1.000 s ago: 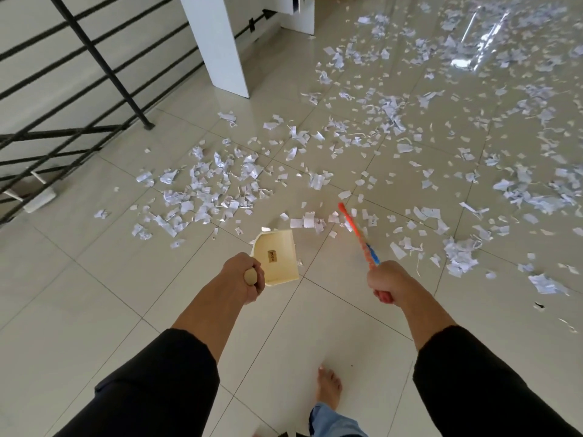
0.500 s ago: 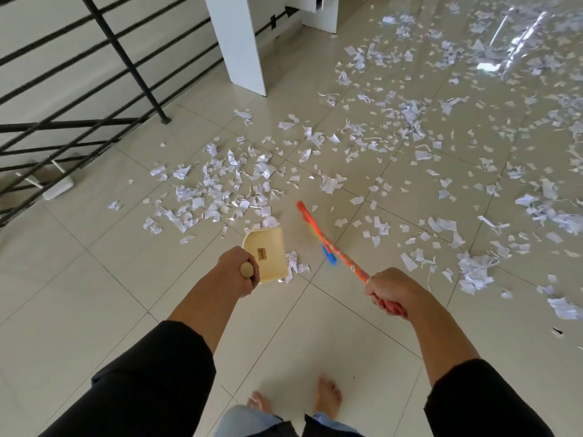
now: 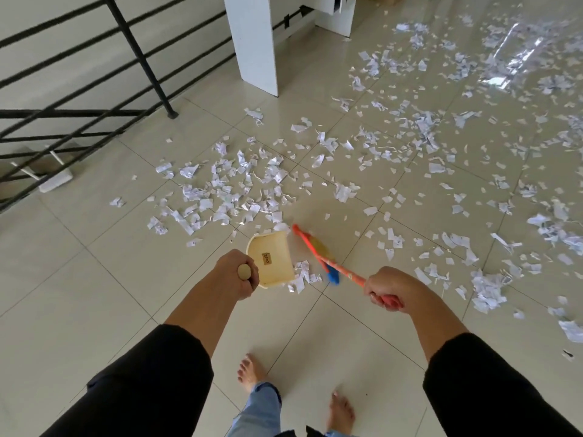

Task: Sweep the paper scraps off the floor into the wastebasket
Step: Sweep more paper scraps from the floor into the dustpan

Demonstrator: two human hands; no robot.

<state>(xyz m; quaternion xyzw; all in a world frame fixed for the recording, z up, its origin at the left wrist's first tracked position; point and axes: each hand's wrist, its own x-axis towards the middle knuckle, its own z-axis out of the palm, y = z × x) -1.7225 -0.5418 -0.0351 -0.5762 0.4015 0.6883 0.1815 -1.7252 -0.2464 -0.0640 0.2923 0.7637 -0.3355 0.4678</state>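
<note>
I see the dustpan (image 3: 273, 263) on the floor (image 3: 94, 279), centre view, w/ left hand (image 3: 235, 274) on its handle at the near end; broom (image 3: 318, 253) lies just right of the pan, shaft running back to right hand (image 3: 389, 291); small scrap cluster (image 3: 303, 275) sits btwn pan and broom head; main paper scraps (image 3: 227, 190) spread beyond the pan, extending far right; railing (image 3: 94, 89) at left; white panel (image 3: 255, 42) behind the scraps; bare feet (image 3: 250, 372) nearest me.

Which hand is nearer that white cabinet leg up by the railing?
Left. The left hand grips the dustpan handle, almost straight below the white cabinet leg; the right hand, gripping the broom, sits farther right.
</note>
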